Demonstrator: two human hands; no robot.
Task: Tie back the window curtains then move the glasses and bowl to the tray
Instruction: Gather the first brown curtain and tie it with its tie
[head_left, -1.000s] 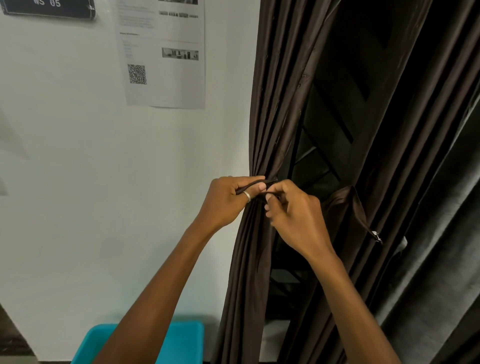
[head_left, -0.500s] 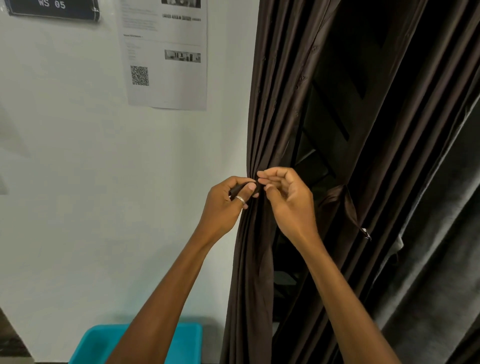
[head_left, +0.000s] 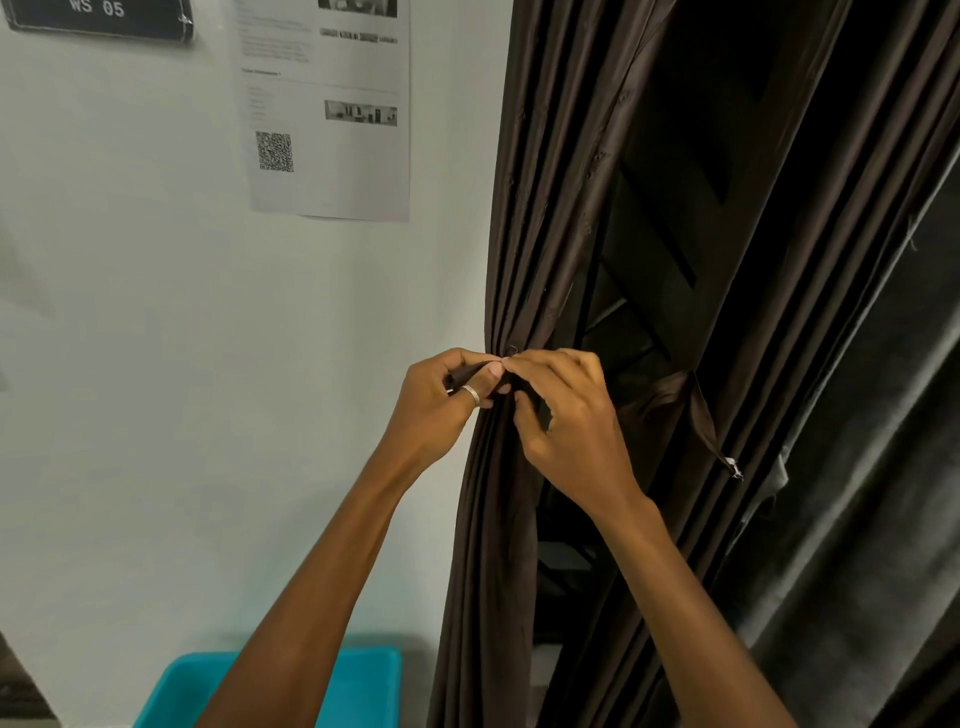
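The left hand (head_left: 441, 400), a ring (head_left: 471, 395) on one finger, pinches one end of a dark tie band (head_left: 466, 372) between thumb and forefinger. The right hand (head_left: 566, 431) meets it fingertip to fingertip, fingers curled round the band's other end; both hands are closed on the band, right against the gathered folds of the left curtain (head_left: 519, 260). That curtain is pulled in to a narrow waist at the hands and hangs loose below, so the knot looks to be in the making rather than finished (the crossing itself is hidden under the fingers, so I cannot tell how far it has got). Just right of the hands, the right curtain (head_left: 779, 260) already seems cinched by a second band (head_left: 675, 395), whose loose end dangles lower right, and dark window framing shows between the two panels. Further right hangs a grey drape (head_left: 883, 493). On the wall (head_left: 156, 364) to the left are a printed sheet (head_left: 332, 114) and a dark sign (head_left: 98, 15). Near the bottom edge a teal tray (head_left: 371, 675) shows behind the left forearm. By my reckoning the curtain half of the job is nearly done; the glasses and bowl are out of view, and that half appears not yet begun
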